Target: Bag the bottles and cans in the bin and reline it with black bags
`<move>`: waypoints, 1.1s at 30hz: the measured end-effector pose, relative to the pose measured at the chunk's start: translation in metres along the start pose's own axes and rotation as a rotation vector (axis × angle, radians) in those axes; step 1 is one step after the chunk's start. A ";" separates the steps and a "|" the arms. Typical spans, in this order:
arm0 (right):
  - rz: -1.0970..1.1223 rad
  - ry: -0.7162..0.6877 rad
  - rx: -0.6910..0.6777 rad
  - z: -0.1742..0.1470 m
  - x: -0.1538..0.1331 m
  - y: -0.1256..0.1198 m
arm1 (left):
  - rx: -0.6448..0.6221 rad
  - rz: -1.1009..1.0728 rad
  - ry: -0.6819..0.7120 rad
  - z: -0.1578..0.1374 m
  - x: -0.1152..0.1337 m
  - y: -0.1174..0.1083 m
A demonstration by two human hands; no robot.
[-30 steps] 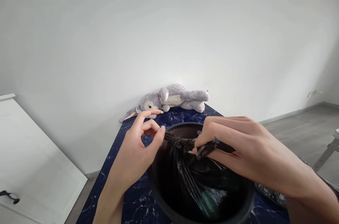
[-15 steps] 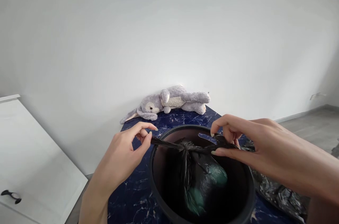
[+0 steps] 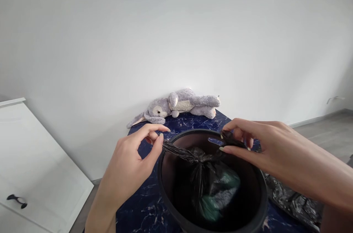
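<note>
A black plastic garbage bag (image 3: 204, 183) hangs gathered at a knot inside the opening of a dark round trash bin (image 3: 172, 209). Green shapes show through its thin film. My left hand (image 3: 135, 161) pinches one twisted end of the bag between thumb and fingers, left of the knot. On the other side, my right hand (image 3: 248, 137) grips the opposite end, thumb below and fingers curled above. Both hands are over the bin's rim, and the bag's ends stretch between them.
The bin stands on a blue marble-patterned tabletop (image 3: 143, 203). Behind it a grey plush bunny (image 3: 179, 106) lies on its side against the wall. More crumpled black plastic (image 3: 293, 200) lies at the right. A white cabinet (image 3: 41, 163) is on the left.
My hands have come slightly closer together. The knot and bag have shifted a little right and lower in view, and the left end now slopes down more to the knot.
</note>
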State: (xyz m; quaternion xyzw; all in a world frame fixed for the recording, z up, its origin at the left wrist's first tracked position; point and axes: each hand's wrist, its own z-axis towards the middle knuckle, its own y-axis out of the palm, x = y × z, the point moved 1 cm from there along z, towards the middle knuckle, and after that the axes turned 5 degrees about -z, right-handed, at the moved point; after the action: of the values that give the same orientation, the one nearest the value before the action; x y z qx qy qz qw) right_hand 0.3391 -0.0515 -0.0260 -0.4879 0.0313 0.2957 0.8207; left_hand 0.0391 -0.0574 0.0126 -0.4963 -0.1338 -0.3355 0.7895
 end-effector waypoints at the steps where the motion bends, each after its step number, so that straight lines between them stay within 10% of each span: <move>1: 0.008 -0.022 -0.016 0.000 -0.003 0.001 | 0.003 -0.029 0.022 -0.001 0.003 0.001; 17: 0.147 -0.188 -0.335 0.004 -0.025 0.019 | 0.100 -0.346 0.104 -0.006 0.017 0.016; 24: 0.238 -0.143 -0.110 0.012 -0.029 0.012 | 0.136 -0.390 -0.018 0.000 0.004 0.020; 33: 0.413 -0.088 0.118 0.015 -0.028 -0.005 | -0.140 -0.343 -0.139 0.017 -0.024 0.027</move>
State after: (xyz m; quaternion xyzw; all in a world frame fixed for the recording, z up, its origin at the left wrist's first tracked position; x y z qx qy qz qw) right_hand 0.3155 -0.0541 -0.0048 -0.4087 0.1122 0.4763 0.7704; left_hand 0.0414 -0.0252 -0.0115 -0.5421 -0.2469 -0.4383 0.6731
